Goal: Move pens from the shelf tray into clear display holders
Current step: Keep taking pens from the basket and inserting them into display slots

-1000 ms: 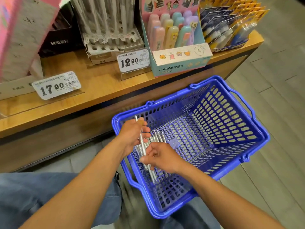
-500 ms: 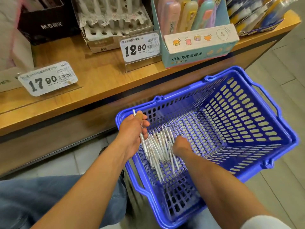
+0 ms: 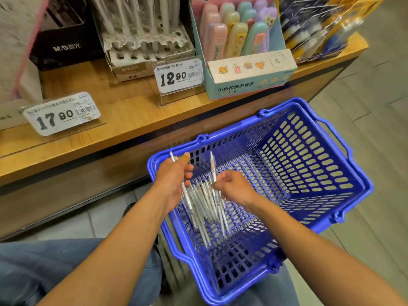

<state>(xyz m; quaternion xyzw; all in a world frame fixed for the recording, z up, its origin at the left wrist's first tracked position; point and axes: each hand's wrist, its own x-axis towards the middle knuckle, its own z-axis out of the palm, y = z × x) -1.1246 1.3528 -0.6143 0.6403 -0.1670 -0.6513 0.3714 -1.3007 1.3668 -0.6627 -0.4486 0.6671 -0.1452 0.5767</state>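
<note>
A blue plastic basket sits on the floor in front of a wooden shelf. Several white pens lie in a loose heap in its near left corner. My left hand grips one white pen whose tip sticks up above my knuckles. My right hand pinches another white pen, held upright above the heap. On the shelf stands a clear display holder with white pens standing in a slotted base.
Price tags reading 17.90 and 12.90 stand at the shelf front. A pastel eraser display box, a black box and hanging packs crowd the shelf. My jeans-clad knee is at bottom left.
My right hand has lifted out of the pile with one pen raised upright. My left hand keeps its pen. The view has shifted slightly.
</note>
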